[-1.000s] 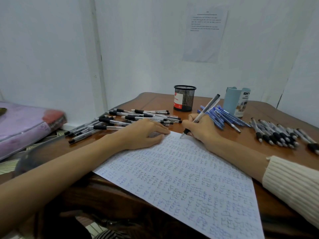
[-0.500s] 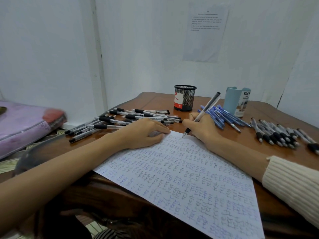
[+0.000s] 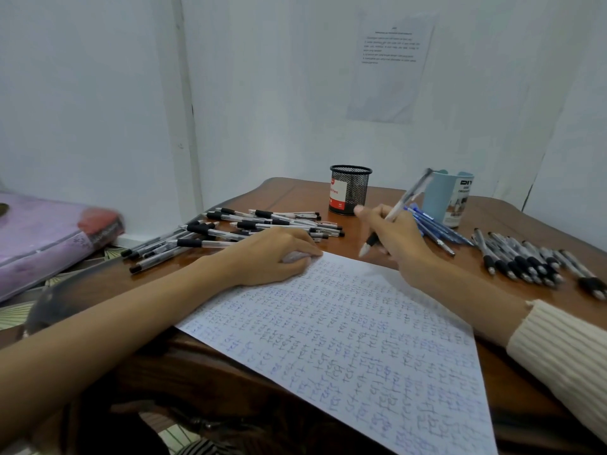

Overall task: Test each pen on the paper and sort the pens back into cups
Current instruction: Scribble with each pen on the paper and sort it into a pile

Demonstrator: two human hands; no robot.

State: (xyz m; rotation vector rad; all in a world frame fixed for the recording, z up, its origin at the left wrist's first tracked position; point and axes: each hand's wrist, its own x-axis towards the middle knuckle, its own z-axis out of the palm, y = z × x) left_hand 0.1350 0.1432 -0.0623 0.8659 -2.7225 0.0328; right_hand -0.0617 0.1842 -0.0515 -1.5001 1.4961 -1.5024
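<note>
One sheet of paper (image 3: 361, 339) lies on the desk (image 3: 295, 195), covered in rows of handwritten "test".

Left hand (image 3: 279, 254): palm down on the paper's far left corner, fingers relaxed, holding nothing.

Right hand (image 3: 394, 238): grips one black-grip pen (image 3: 399, 208), tilted, its tip just off the paper's far edge and blurred.

Two cups stand at the back: a black mesh cup (image 3: 349, 190) and a light blue cup (image 3: 448, 198).

Three groups of loose pens:
- A pile of black-grip pens (image 3: 230, 231) left of the mesh cup, perhaps twenty, too overlapped to count.
- A few blue pens (image 3: 433, 224) beside the blue cup.
- A row of black-grip pens (image 3: 525, 257) at right, about a dozen.

One printed notice (image 3: 391, 67) hangs on the wall.
</note>
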